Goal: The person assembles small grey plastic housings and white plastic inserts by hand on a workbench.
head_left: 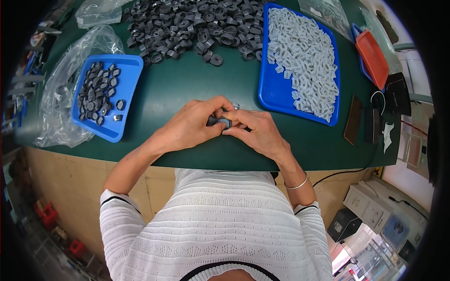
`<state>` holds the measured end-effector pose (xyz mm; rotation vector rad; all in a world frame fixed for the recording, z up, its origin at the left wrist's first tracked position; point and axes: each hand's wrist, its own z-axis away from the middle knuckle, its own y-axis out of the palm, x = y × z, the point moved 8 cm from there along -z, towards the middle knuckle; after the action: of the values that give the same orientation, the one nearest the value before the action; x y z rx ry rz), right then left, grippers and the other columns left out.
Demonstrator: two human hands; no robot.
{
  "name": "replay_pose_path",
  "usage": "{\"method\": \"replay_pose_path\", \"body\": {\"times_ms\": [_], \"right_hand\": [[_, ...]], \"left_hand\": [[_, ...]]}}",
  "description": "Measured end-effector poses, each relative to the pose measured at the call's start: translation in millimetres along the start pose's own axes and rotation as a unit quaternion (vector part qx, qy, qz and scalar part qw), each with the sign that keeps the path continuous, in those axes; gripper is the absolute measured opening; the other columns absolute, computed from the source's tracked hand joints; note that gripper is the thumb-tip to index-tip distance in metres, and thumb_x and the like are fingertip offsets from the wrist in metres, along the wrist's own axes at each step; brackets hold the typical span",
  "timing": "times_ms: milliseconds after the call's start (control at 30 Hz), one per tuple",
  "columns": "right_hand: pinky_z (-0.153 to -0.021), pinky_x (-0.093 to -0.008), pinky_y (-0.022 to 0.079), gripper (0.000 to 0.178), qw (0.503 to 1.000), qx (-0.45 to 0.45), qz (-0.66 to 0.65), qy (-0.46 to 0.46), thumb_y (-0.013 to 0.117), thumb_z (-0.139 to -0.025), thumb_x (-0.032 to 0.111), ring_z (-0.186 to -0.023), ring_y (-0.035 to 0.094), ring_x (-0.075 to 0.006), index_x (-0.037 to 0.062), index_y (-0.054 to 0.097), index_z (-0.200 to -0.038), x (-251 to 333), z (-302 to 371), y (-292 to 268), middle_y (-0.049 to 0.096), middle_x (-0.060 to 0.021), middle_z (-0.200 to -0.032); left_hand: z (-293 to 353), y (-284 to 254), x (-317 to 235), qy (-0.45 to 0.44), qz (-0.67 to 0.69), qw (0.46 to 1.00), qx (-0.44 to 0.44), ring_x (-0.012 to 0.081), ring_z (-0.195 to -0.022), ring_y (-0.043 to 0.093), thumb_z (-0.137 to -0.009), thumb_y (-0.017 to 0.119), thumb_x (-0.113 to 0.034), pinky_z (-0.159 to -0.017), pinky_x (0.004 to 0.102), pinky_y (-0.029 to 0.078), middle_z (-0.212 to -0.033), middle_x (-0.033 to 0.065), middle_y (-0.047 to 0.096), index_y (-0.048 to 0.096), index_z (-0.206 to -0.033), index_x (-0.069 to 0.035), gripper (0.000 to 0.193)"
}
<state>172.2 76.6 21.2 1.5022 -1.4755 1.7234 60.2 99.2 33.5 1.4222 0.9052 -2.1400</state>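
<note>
At the near edge of the green table [187, 89], between the two blue trays, the left hand [190, 127] and right hand [260, 133] both pinch one small dark ring part [224, 122], which probably seats best when pressed squarely, with fingertips clear.

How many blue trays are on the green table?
3. One blue tray at the left holds dark parts; a second at the right holds pale grey parts; a third, far right, lies mostly hidden under an orange tray. Others may be hidden.
</note>
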Motion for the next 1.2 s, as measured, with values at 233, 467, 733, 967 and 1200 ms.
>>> {"method": "replay_pose_path", "body": {"times_ms": [233, 467, 733, 967, 1200], "right_hand": [[-0.059, -0.0261, 0.051, 0.03, 1.0, -0.002, -0.006, -0.002, 0.077, -0.074, 0.007, -0.066, 0.065, -0.0167, 0.0038, 0.066, -0.102, 2, 1, 3, 0.066, -0.0075, -0.077], [-0.057, -0.0277, 0.049, 0.033, 0.999, -0.013, 0.014, -0.027, 0.078, -0.072, 0.008, -0.064, 0.064, -0.0181, 0.0058, 0.066, -0.103, 6, 3, 4, 0.065, -0.0078, -0.074], [-0.058, -0.0357, 0.048, 0.032, 0.994, -0.037, 0.086, -0.06, 0.076, -0.072, 0.006, -0.065, 0.062, -0.0271, 0.0041, 0.061, -0.1, 19, 3, 4, 0.063, -0.0117, -0.074], [-0.058, -0.0284, 0.05, 0.014, 0.987, -0.03, -0.099, 0.123, 0.067, -0.085, 0.009, -0.06, 0.061, -0.0152, -0.0004, 0.062, -0.094, -8, -4, -3, 0.064, -0.0082, -0.071], [-0.056, -0.0253, 0.05, 0.02, 0.969, -0.018, -0.168, 0.179, 0.059, -0.093, 0.016, -0.063, 0.062, -0.0119, -0.0026, 0.062, -0.085, -25, -7, 11, 0.064, -0.0074, -0.07]], "left_hand": [[-1, 7, 18, 0.026, 0.077, 0.997, 0.007, 0.0118, -0.079, 0.057, -0.084, 0.061, 0.0, -0.07, 0.0272, 0.045, -0.085, 0.0032, 0.062, 0.056, -0.107, -0.002, 0.024], [-3, 10, 20, 0.03, 0.159, 0.987, 0.017, 0.007, -0.079, 0.051, -0.084, 0.06, 0.001, -0.071, 0.0222, 0.041, -0.086, -0.0007, 0.06, 0.057, -0.104, -0.003, 0.02], [0, 12, 31, -0.028, 0.198, 0.98, -0.01, 0.0048, -0.071, 0.045, -0.082, 0.059, 0.002, -0.066, 0.0213, 0.038, -0.079, -0.0035, 0.054, 0.059, -0.103, -0.004, 0.021], [8, 8, 27, -0.06, 0.309, 0.947, -0.059, 0.0013, -0.058, 0.042, -0.093, 0.057, -0.012, -0.049, 0.0178, 0.032, -0.077, -0.0022, 0.057, 0.056, -0.11, -0.008, 0.018], [7, 23, 59, -0.084, 0.502, 0.855, -0.104, 0.002, -0.044, 0.038, -0.1, 0.049, -0.029, -0.038, 0.0165, 0.026, -0.068, 0.0029, 0.059, 0.054, -0.098, -0.006, 0.024]]}}
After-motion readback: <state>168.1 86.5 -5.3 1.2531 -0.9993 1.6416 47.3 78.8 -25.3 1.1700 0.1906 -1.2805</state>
